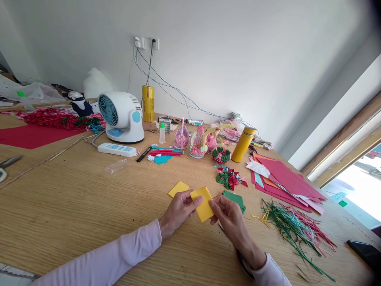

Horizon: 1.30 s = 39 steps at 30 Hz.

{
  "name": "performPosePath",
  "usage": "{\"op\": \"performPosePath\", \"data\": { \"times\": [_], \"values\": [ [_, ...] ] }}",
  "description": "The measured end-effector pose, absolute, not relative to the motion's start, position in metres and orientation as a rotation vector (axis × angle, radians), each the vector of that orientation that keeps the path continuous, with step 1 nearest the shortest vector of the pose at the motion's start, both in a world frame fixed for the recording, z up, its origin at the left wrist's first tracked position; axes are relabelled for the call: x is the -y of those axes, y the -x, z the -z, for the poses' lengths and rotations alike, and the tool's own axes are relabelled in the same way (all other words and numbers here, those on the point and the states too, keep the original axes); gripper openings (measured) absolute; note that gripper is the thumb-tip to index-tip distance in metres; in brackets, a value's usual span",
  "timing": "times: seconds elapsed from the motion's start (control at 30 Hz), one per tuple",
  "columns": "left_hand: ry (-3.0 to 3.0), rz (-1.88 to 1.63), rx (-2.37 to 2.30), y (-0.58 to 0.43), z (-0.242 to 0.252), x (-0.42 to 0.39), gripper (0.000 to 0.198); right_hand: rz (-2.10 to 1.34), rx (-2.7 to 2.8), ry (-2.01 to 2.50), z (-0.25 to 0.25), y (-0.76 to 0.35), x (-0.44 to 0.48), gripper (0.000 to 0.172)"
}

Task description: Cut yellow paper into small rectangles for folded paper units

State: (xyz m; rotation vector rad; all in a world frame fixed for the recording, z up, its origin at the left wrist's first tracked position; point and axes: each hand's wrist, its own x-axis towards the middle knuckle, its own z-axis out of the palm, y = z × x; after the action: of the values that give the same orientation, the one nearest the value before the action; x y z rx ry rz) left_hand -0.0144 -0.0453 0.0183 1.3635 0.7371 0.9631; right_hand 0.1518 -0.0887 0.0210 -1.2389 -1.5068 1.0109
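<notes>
Between my two hands is a yellow paper rectangle (203, 206), raised a little over the wooden table. My left hand (180, 210) pinches its left edge, thumb on the front face. At its right edge the fingers of my right hand (228, 214) are closed on the same paper. Another yellow paper piece (178, 188) lies on the table just beyond my left hand. Behind my right hand sits a stack of green paper pieces (235, 200), partly covered by it. Something dark, perhaps scissors, is half hidden under my right forearm.
Folded red and green paper triangles (229, 177) lie beyond my hands, near pink paper swans (197, 142) and a yellow flask (244, 143). To the right are coloured sheets (293, 176) and paper strips (293, 224). A white fan (121, 117) and power strip (117, 149) stand left.
</notes>
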Motion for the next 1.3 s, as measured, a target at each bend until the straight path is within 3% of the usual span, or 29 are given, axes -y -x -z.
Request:
{"op": "performPosePath", "data": {
  "times": [0.27, 0.5, 0.9, 1.07, 1.3],
  "values": [
    [-1.967, -0.733, -0.766, 0.026, -0.054, 0.026, 0.021, -0.770, 1.860, 1.365, -0.032, -0.154, 0.092, 0.024],
    [-2.295, -0.673, -0.919, 0.023, -0.075, 0.036, 0.017, -0.532, 1.916, 1.381, -0.041, -0.148, 0.096, 0.024],
    [-2.098, -0.748, -0.986, 0.063, -0.076, 0.026, 0.024, -0.539, 2.010, 1.373, -0.061, -0.166, 0.101, 0.024],
    [-2.197, -0.596, -0.762, 0.042, -0.075, 0.039, 0.028, -0.542, 2.059, 1.371, -0.064, -0.160, 0.099, 0.021],
    [-2.315, -0.621, -0.814, 0.032, -0.072, 0.044, 0.034, -0.450, 2.107, 1.372, -0.071, -0.156, 0.099, 0.021]
  ]
}}
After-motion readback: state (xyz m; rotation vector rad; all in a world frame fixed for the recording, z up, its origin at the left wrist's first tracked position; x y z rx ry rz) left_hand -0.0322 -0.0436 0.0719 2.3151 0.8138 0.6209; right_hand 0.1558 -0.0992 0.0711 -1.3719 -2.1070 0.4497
